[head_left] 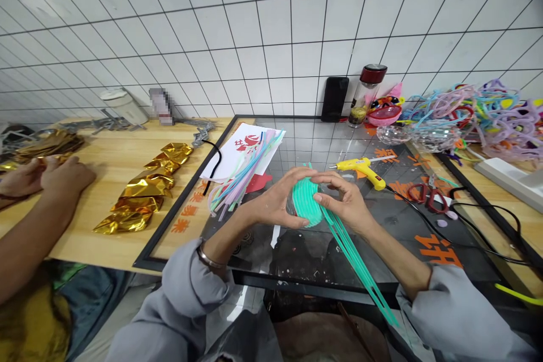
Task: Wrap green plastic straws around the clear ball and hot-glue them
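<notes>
Trailing strands: long, thin turquoise-green strips [360, 266] slope from beneath the right hand past the near edge; free ends lie nearest the wearer.
Left hand: the left hand [276, 202] cups the workpiece, fingers at the top, thumb at the underside.
Right hand: the right hand [350, 203] grips the opposite side, fingers bent over the top, thumb pressed on the ridged face.
Green workpiece: rounded piece covered in ridged turquoise-green strips [307, 203], held between both hands above the black-framed glass panel [297, 141] on the pale wooden desk [112, 153]. Greyish patch at its left side; material unclear.
Handling note: in my judgement, the left hand should support without squeezing, while the right thumb seats each strip flush against its neighbour. Loose strands best kept parallel, untwisted, under light tension.
Glue gun: yellow pistol-shaped glue gun [360, 168] just beyond the right hand, nozzle pointing left. Heat cannot be told; prudent to keep knuckles clear.
Scissors: red-handled scissors [426, 193] lie right of the gun.
Pastel strips: thin pastel bundle [244, 172] partly over white paper with red print [227, 150].
Back edge: upright black phone [335, 99] against the white tiled wall [271, 28].
</notes>
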A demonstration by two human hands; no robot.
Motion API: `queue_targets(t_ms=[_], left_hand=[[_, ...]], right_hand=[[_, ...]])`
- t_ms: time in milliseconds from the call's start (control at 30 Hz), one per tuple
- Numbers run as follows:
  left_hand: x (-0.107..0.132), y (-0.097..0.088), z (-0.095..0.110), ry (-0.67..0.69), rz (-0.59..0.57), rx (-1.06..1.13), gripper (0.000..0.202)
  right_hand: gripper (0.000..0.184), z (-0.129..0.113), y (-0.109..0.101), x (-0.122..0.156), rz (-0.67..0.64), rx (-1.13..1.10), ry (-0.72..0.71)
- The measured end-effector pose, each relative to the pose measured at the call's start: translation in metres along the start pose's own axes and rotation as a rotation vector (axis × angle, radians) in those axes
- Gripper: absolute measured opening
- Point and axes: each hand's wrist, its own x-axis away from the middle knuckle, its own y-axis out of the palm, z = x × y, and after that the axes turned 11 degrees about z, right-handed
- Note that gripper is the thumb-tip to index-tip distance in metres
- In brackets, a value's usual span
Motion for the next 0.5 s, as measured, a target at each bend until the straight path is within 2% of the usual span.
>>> queue_targets(t_ms=[67,167,333,500], left_hand=[[0.001,0.000,-0.001,-0.016,0.007,-0.010,0.104],[0.001,0.000,0.000,-0.039,-0.002,-0.019,0.106],[-0.002,-0.003,0.008,-0.037,-0.029,-0.050,0.092],[-0.003,-0.007,0.014,-0.025,0.011,-0.115,0.077]], right_hand=[[0.030,0.000,0.000,0.001,0.003,0.014,0.037],[0.040,0.001,0.000,0.001,0.018,0.027,0.122],[0.057,0.001,0.001,0.001,0.043,-0.009,0.171],[0.058,0.002,0.001,0.001,0.047,-0.020,0.168]])
